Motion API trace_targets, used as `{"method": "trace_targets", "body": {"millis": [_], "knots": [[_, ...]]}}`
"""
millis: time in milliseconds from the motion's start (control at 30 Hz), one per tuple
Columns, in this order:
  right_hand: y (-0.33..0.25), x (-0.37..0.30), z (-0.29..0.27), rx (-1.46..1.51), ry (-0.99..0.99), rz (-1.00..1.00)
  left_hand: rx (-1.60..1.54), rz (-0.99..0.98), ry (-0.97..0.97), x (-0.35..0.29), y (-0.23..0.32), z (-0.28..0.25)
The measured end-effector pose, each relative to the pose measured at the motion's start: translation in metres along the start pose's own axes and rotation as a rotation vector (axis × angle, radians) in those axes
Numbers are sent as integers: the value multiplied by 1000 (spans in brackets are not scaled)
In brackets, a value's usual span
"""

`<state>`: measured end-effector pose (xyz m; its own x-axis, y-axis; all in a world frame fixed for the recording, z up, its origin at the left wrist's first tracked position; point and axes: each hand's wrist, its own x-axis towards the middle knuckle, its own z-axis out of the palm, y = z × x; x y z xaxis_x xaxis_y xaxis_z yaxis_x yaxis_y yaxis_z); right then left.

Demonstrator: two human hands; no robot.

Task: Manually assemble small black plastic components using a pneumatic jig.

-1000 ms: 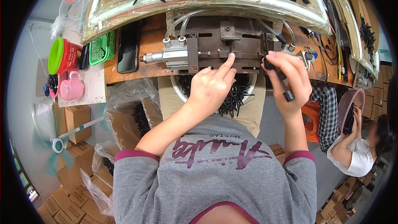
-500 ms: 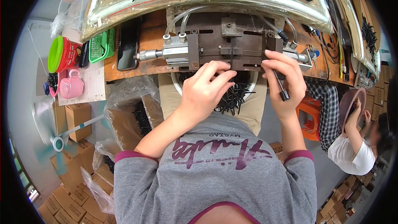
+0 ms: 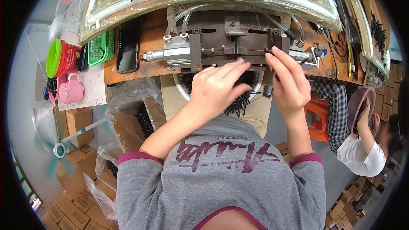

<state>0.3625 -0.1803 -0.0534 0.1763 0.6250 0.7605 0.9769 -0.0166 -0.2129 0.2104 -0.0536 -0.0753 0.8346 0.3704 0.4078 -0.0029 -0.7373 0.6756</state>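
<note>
Left grip (image 3: 216, 86) stands thumb apart, apparently empty, before the dark fixture (image 3: 255, 41); loose black pieces (image 3: 235, 110) lie in the lap basin (image 3: 180, 89). Right grip (image 3: 290, 86) clasps one black part (image 3: 268, 90) in front. Work appears mid-cycle; finished share indeterminable.

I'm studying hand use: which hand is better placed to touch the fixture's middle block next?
Probably the left hand, apparently empty and nearer the block; the right hand holds a black part.

The wooden desk (image 3: 152, 38) is carrying a metal fixture (image 3: 255, 40) ahead of the left grip (image 3: 219, 86) and right grip (image 3: 292, 86), a phone (image 3: 128, 44) lying farther left, keys (image 3: 318, 53) lying farther right.
</note>
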Motion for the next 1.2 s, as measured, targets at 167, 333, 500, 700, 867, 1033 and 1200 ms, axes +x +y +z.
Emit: {"method": "trace_targets", "body": {"millis": [167,333,500,700,867,1033,1200], "knots": [[-6,7,15,1,-53,-142,-484,-10,54,5,20,-23],[-7,18,21,40,-43,-190,-476,-29,74,3,23,-27],[8,18,22,-97,79,-118,125,125,87,-4,10,-15],[-6,18,-6,-361,75,-61,390,135,-9,-11,-10,9],[-5,9,-14,-90,94,101,402,99,-60,-1,-10,8],[-9,3,-23,274,23,294,410,98,-129,7,-5,-3],[-22,-8,-19,515,-24,552,290,276,143,68,-3,-32]]}}
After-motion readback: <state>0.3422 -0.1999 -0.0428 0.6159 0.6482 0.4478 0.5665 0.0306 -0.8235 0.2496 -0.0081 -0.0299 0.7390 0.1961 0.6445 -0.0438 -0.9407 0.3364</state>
